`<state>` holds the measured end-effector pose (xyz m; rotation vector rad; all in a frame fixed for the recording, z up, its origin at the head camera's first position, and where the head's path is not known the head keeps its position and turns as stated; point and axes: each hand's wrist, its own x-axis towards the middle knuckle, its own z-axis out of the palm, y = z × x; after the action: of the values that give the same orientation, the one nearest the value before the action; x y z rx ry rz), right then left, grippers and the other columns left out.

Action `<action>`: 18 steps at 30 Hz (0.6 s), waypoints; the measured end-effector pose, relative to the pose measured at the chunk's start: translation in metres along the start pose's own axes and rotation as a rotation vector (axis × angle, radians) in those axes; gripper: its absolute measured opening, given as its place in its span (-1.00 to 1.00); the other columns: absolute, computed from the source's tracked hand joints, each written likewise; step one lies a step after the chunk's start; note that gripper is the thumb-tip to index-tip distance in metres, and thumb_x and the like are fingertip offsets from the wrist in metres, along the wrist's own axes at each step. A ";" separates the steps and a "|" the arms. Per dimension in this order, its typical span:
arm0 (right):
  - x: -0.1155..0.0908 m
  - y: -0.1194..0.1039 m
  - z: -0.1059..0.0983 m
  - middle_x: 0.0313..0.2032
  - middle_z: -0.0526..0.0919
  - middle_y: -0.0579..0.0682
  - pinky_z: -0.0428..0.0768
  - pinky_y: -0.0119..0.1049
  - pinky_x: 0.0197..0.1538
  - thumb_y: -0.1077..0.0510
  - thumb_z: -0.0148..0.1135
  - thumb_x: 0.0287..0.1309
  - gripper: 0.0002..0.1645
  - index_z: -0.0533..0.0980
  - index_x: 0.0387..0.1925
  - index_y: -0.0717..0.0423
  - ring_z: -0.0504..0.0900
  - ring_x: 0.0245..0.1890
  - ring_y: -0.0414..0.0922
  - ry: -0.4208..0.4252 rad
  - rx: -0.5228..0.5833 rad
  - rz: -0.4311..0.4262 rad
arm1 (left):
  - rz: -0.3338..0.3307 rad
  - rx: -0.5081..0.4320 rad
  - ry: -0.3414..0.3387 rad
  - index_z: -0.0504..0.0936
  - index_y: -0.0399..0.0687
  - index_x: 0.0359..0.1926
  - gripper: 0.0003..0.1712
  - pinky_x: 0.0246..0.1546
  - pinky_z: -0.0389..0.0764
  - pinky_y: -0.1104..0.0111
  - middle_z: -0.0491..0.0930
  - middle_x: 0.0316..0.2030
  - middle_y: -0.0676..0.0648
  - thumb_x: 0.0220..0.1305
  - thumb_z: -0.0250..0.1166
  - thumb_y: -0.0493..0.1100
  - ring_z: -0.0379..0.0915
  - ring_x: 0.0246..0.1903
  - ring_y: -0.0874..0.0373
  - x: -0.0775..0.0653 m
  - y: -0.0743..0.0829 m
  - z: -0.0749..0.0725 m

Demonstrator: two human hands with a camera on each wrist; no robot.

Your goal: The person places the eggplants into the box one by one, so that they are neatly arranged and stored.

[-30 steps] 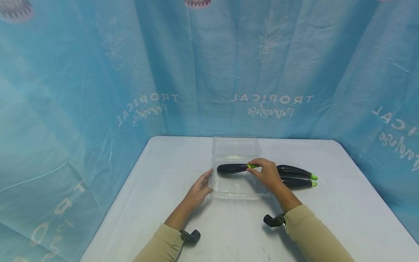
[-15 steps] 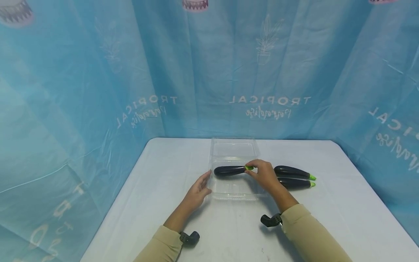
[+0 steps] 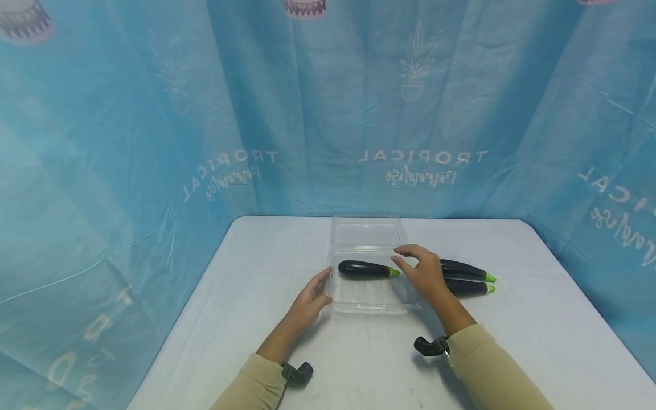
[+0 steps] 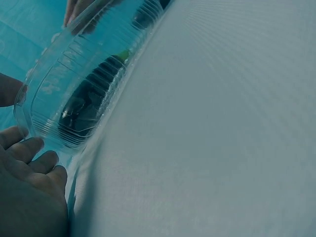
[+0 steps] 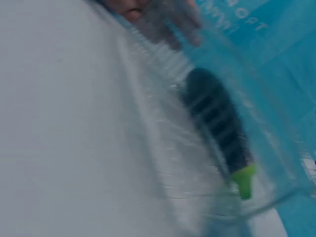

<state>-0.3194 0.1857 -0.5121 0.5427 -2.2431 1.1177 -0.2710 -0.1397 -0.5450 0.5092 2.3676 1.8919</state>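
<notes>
A dark eggplant with a green stem lies crosswise in the clear plastic clamshell container; its blunt end points left. My left hand touches the container's left end with thumb and fingertips, fingers fairly straight. In the left wrist view, the eggplant shows through the ribbed wall. My right hand is over the container's right end, thumb and forefinger spread with nothing between them, just right of the green stem. The right wrist view is blurred, but the eggplant shows there with no fingers on it.
Two more eggplants lie to the right of the container, a far one and a nearer one, both partly behind my right hand. The container's lid is folded back near the far table edge. A blue curtain surrounds the white table.
My right thumb and forefinger have let go of the eggplant's stem and moved slightly right. The eggplant has settled in the container. My left hand has stayed put.
</notes>
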 end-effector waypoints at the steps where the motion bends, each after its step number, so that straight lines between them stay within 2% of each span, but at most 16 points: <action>1: 0.000 0.000 -0.005 -0.07 0.79 0.09 0.71 0.11 0.04 0.26 0.53 0.23 -0.73 0.75 -0.04 0.23 0.75 -0.03 0.10 0.036 0.016 0.001 | -0.003 -0.003 -0.001 0.20 -0.15 0.62 -0.19 0.52 0.13 0.15 0.12 0.61 -0.10 0.37 0.13 -0.40 0.01 0.57 -0.04 0.000 0.000 0.000; 4: 0.003 0.003 -0.026 -0.07 0.79 0.05 0.71 -0.17 0.09 0.24 0.50 0.28 -0.77 0.75 -0.05 0.21 0.74 -0.01 0.06 0.127 0.018 0.030 | -0.001 -0.010 0.000 0.21 -0.14 0.62 -0.18 0.52 0.13 0.13 0.13 0.60 -0.12 0.36 0.15 -0.40 0.02 0.57 -0.05 0.000 -0.001 -0.001; 8: 0.003 0.012 -0.061 -0.06 0.78 0.02 0.58 -0.53 0.10 0.21 0.47 0.31 -0.78 0.74 -0.04 0.19 0.72 -0.01 -0.08 0.189 -0.007 0.082 | -0.004 -0.012 0.000 0.21 -0.14 0.62 -0.17 0.52 0.14 0.12 0.13 0.60 -0.13 0.34 0.16 -0.38 0.02 0.57 -0.06 -0.001 0.001 -0.001; 12: -0.004 0.024 -0.096 -0.04 0.77 0.05 0.51 -0.59 0.13 0.22 0.48 0.30 -0.74 0.72 -0.01 0.22 0.67 -0.01 -0.25 0.194 -0.026 0.117 | -0.018 -0.003 -0.002 0.22 -0.11 0.62 -0.18 0.51 0.15 0.11 0.13 0.61 -0.10 0.35 0.15 -0.36 0.02 0.57 -0.05 -0.002 0.002 -0.001; 18: -0.021 0.038 -0.135 -0.02 0.76 0.05 0.42 -0.63 0.18 0.13 0.49 0.32 -0.70 0.71 0.01 0.19 0.60 0.00 -0.39 0.131 -0.091 0.208 | -0.023 0.004 0.002 0.21 -0.15 0.62 -0.19 0.52 0.14 0.11 0.12 0.61 -0.12 0.37 0.13 -0.39 0.02 0.57 -0.06 -0.001 0.004 0.000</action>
<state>-0.2844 0.3196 -0.4818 0.1966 -2.2600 1.1108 -0.2691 -0.1393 -0.5414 0.4784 2.3681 1.8789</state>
